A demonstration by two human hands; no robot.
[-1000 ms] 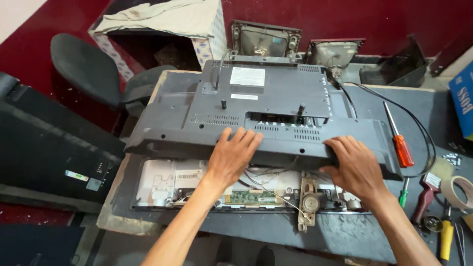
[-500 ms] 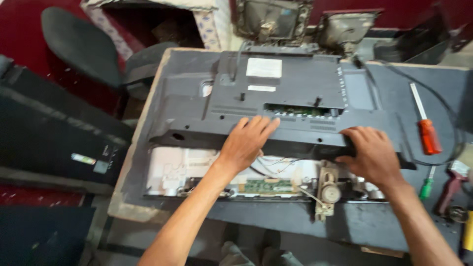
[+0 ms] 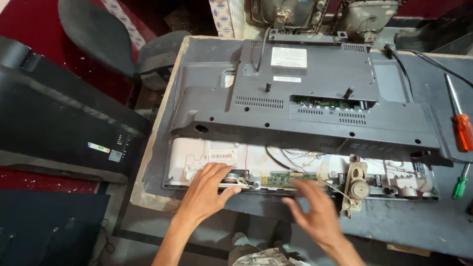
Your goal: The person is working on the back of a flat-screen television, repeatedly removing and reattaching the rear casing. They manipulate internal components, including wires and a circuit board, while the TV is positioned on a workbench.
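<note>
Your left hand (image 3: 209,189) rests fingers spread on the TV chassis edge (image 3: 246,183); right hand (image 3: 315,212), blurred, fingers spread, holds nothing; back cover (image 3: 305,98) shifted up.

Two bare arms come up from the bottom of the picture. No sleeves show on them, and there are no gloves, rings, watch or bands. The left hand (image 3: 206,192) is sharp and clear, with its fingers close together. The right hand (image 3: 318,214) looks blurry, with its fingers spread wide. Down low between the arms is a bit of clothing with a grey and white pattern.
</note>
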